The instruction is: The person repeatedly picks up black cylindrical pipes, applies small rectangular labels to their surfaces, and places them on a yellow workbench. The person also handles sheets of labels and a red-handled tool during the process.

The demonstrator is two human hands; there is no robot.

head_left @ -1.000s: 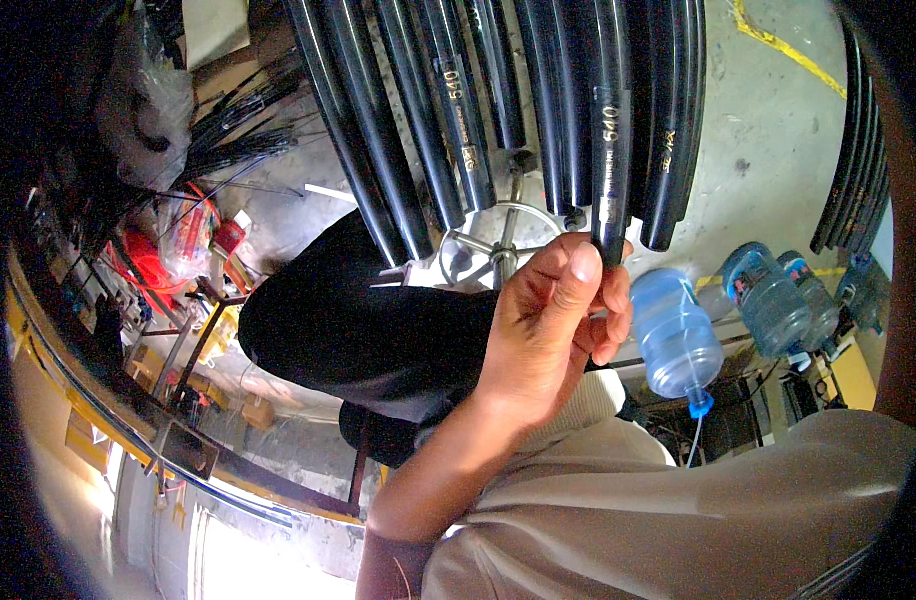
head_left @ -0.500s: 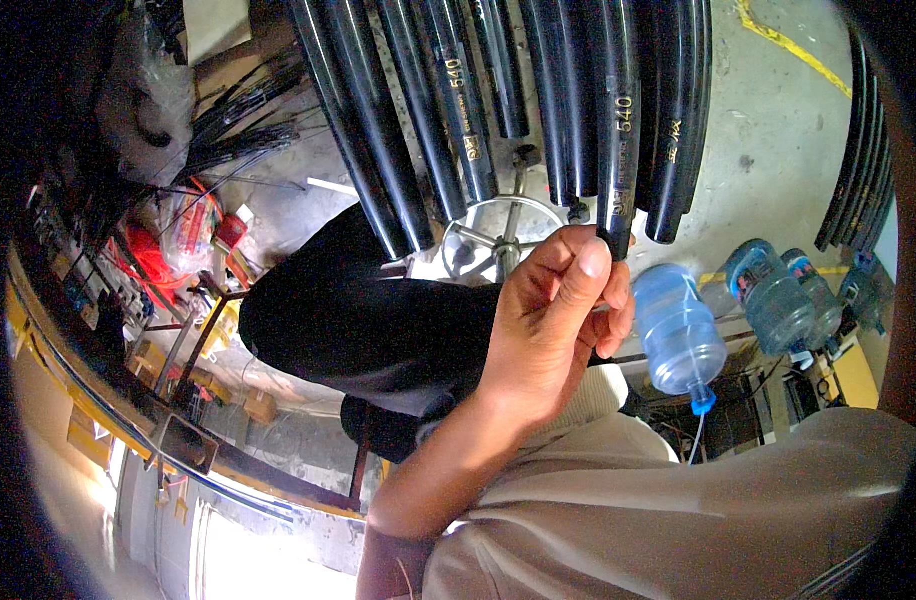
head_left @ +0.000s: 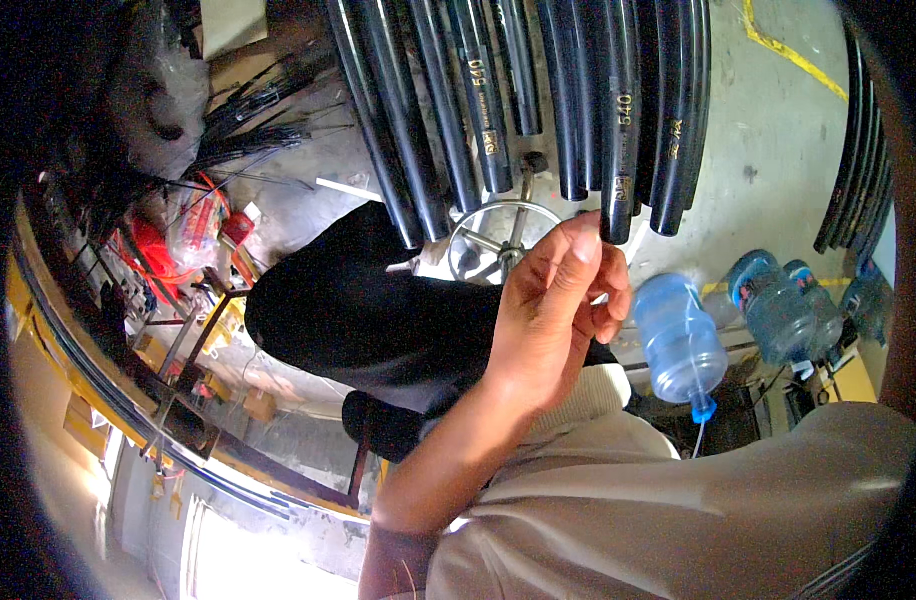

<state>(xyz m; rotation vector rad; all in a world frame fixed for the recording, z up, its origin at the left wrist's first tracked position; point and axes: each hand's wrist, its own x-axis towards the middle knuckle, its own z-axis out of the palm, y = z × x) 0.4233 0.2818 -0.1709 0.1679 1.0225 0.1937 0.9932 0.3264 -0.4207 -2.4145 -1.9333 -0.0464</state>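
I'm watching from afar a side-by-side row of glossy, round black tubes (head_left: 404, 110); one gold-printed black tube (head_left: 618, 130) ends right beside the bare left hand (head_left: 548, 310). I cannot tell whether that hand grips it; the right hand is out of view. A slack pinch, I judge, could let that smooth end slip and knock its neighbours.

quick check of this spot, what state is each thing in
left hand: half curled, thumb beside nearest tube, contact unclear
other tubes: side by side, ends uneven
blue bottle: blue cap on, contents unclear
metal wheel: partly hidden by hand
plastic: crumpled
thin strips: loosely heaped
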